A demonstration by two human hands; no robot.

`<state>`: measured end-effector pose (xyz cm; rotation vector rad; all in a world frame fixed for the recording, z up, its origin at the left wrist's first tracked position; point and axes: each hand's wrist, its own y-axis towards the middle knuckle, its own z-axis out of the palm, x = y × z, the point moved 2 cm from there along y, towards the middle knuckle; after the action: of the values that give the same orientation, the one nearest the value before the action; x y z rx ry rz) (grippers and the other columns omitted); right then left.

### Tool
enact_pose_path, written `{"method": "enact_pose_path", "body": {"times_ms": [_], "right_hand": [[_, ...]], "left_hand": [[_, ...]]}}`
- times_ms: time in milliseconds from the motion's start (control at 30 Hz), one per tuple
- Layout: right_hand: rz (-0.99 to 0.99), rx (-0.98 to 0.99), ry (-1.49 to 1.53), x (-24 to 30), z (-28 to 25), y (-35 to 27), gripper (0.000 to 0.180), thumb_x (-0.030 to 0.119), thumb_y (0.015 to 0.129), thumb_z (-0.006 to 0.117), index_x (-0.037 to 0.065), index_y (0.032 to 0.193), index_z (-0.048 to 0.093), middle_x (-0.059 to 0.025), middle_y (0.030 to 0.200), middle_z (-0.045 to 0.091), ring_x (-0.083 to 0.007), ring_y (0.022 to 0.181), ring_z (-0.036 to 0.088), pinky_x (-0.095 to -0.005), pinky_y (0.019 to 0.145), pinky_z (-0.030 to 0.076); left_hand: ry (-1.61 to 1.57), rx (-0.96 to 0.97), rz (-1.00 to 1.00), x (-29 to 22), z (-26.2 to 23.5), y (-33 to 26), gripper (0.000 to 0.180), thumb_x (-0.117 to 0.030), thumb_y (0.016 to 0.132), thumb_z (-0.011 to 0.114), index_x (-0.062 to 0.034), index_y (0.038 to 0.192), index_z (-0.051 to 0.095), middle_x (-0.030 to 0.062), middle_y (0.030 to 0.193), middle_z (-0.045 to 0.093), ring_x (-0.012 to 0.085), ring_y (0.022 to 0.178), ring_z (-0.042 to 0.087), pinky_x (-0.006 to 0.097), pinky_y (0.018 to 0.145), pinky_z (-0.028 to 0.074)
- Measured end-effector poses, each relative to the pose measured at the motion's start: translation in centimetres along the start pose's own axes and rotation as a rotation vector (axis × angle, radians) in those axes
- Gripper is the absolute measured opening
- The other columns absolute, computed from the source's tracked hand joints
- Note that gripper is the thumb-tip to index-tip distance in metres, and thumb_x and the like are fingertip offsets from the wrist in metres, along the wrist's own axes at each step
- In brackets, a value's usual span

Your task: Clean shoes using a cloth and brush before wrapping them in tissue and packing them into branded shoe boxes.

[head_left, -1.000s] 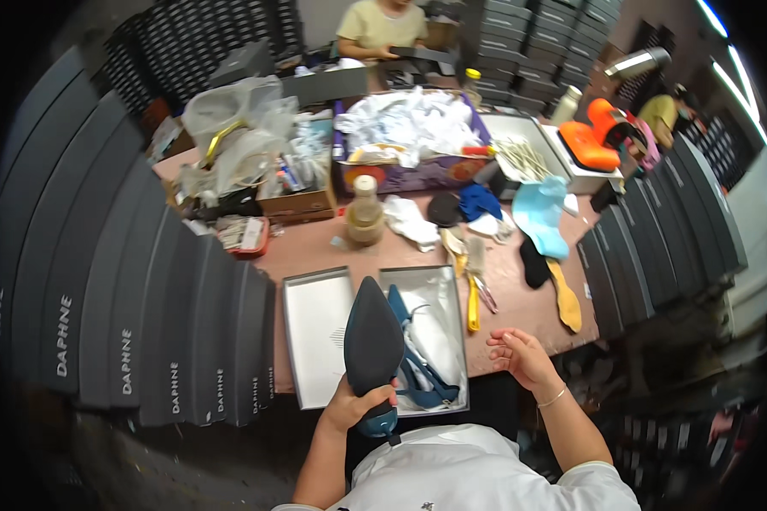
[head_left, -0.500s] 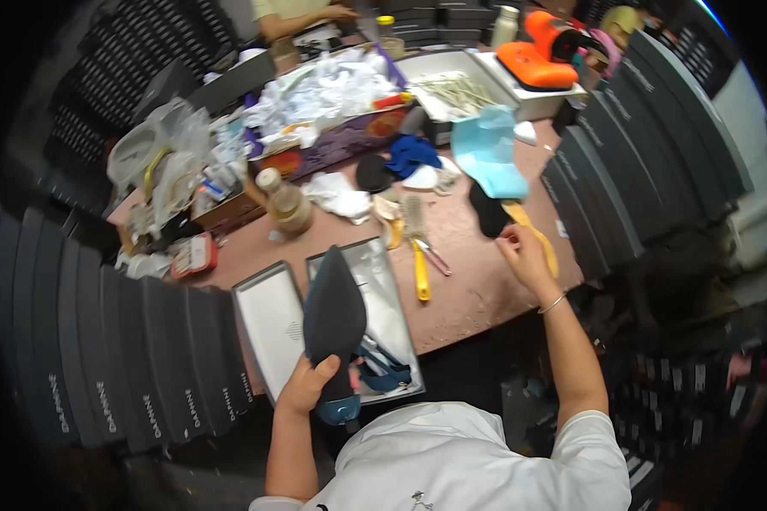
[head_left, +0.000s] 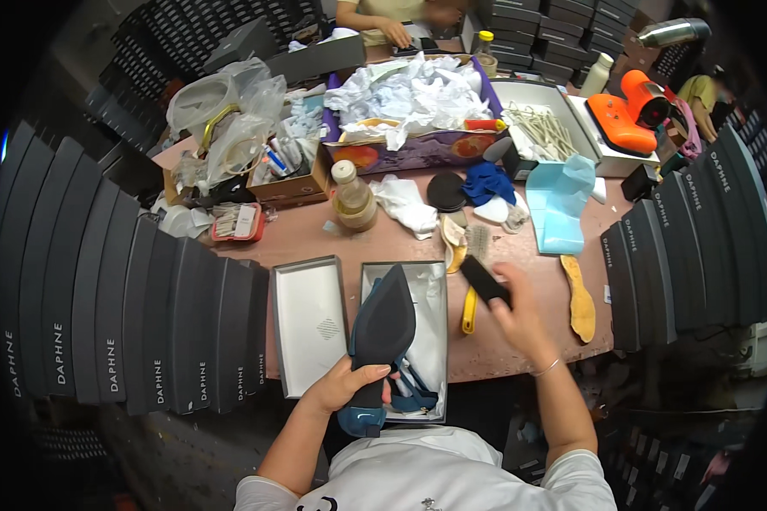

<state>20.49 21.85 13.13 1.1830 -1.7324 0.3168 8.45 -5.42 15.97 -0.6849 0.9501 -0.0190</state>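
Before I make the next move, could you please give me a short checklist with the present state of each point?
1. Shoe held in the left hand, underside toward the camera: ok.
2. Black pad held in the right hand, apart from the shoe: ok.
3. Box open, other shoe inside: ok.
4. Lid off, lying left of the box: ok.
5. Bottle upright: ok.
6. Inside of the held shoe clean: cannot tell, hidden.

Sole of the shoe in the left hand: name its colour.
Dark grey, nearly black; the sole shows best in the head view.
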Motion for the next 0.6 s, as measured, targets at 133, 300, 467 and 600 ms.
{"method": "enact_pose_path", "body": {"times_ms": [133, 300, 467, 600], "right_hand": [[-0.639, 0.251, -0.102, 10.7, 2.5, -0.2, 0.035, 0.0, 0.072, 0.066, 0.004, 0.107, 0.064, -0.013, 0.097, 0.059, -0.0266, 0.081, 0.061, -0.0349, 0.071, 0.05], [-0.257, -0.235, -0.441, -4.9, 0.0, 5.8, 0.035, 0.007, 0.077, 0.065, 0.008, 0.111, 0.06, -0.0124, 0.098, 0.06, -0.0323, 0.088, 0.06, -0.0397, 0.071, 0.047], [0.135, 0.067, -0.684, -7.2, 2.7, 3.0, 0.041, 0.028, 0.076, 0.072, 0.008, 0.108, 0.057, -0.0147, 0.1, 0.057, -0.0324, 0.098, 0.057, -0.0459, 0.08, 0.045], [0.12, -0.032, -0.608, -8.9, 5.1, 0.2, 0.03, 0.028, 0.078, 0.071, 0.005, 0.091, 0.058, -0.0142, 0.085, 0.06, -0.0338, 0.081, 0.061, -0.0431, 0.068, 0.049]], "left_hand": [[0.26, 0.019, 0.119, 1.2, 0.8, -0.5, 0.025, -0.009, 0.085, 0.066, 0.0028, 0.105, 0.056, 0.0074, 0.083, 0.062, 0.0147, 0.067, 0.061, 0.028, 0.063, 0.05], [0.11, 0.055, 0.056, 0.9, -1.0, -4.9, 0.027, -0.012, 0.083, 0.067, 0.0044, 0.102, 0.059, 0.012, 0.084, 0.063, 0.0197, 0.068, 0.064, 0.03, 0.064, 0.051], [-0.212, 0.081, 0.192, 3.8, -2.0, -4.4, 0.055, -0.041, 0.089, 0.063, 0.006, 0.116, 0.053, 0.0155, 0.09, 0.063, 0.0231, 0.073, 0.064, 0.033, 0.065, 0.053], [-0.172, 0.108, 0.274, 4.3, -1.1, -4.5, 0.069, -0.052, 0.09, 0.056, 0.0058, 0.126, 0.045, 0.0216, 0.109, 0.055, 0.0267, 0.079, 0.064, 0.039, 0.068, 0.056]]}}
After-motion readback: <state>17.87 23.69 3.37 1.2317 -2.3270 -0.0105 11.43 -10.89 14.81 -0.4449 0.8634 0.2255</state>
